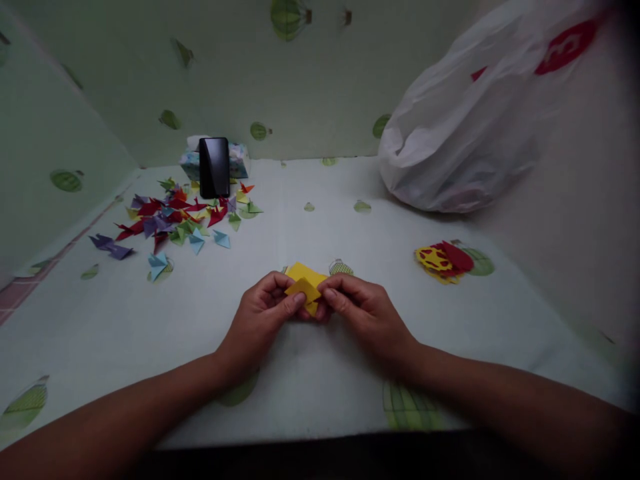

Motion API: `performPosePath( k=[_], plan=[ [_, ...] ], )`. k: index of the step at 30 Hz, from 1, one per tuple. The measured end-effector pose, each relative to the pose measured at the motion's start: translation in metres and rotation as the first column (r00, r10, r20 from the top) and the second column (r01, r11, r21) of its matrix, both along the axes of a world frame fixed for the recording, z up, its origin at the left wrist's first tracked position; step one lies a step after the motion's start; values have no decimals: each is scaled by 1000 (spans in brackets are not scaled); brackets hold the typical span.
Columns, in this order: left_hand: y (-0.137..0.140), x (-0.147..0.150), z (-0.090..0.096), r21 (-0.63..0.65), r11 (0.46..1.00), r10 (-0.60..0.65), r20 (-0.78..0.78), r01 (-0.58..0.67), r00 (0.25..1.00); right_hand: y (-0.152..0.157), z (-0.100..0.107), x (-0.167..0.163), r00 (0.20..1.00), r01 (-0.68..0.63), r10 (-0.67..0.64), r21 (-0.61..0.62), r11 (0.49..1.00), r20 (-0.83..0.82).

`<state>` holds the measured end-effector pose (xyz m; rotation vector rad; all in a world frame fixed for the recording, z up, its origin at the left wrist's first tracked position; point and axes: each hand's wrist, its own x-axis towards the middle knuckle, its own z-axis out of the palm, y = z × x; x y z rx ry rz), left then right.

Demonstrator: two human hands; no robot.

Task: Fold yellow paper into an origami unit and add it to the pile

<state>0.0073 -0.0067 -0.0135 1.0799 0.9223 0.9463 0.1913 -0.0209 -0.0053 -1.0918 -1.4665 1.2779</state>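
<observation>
A small folded piece of yellow paper (303, 288) is held just above the cloth, near the middle of the view. My left hand (267, 307) pinches its left side, the thumb lying across the lower folds. On the other side, my right hand (363, 310) grips the right edge between thumb and fingers. More yellow paper (300, 269) shows just behind; whether it belongs to the same piece I cannot tell. The fingertips under the paper are partly hidden.
Many folded paper birds (170, 217) lie heaped at the back left. Behind them a phone (215, 168) leans on a tissue box (240, 160). Red and yellow paper cutouts (443, 260) sit at the right. A full white plastic bag (465, 140) stands at the back right on the patterned tablecloth (320, 387).
</observation>
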Motion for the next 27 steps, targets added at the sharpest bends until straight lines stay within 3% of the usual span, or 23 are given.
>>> performPosePath(
  k=[12,21,27],
  plan=[
    [0,0,3,19,997,-77,-7,77,997,1,-2,-1,1000,-4,4,-11,1000,-7],
    [3,-2,3,23,993,-112,-78,114,991,1,-2,1,994,-10,-2,110,994,112],
    [5,-2,2,26,993,-117,-79,119,990,0,-1,1,993,-19,7,96,995,121]
  ],
)
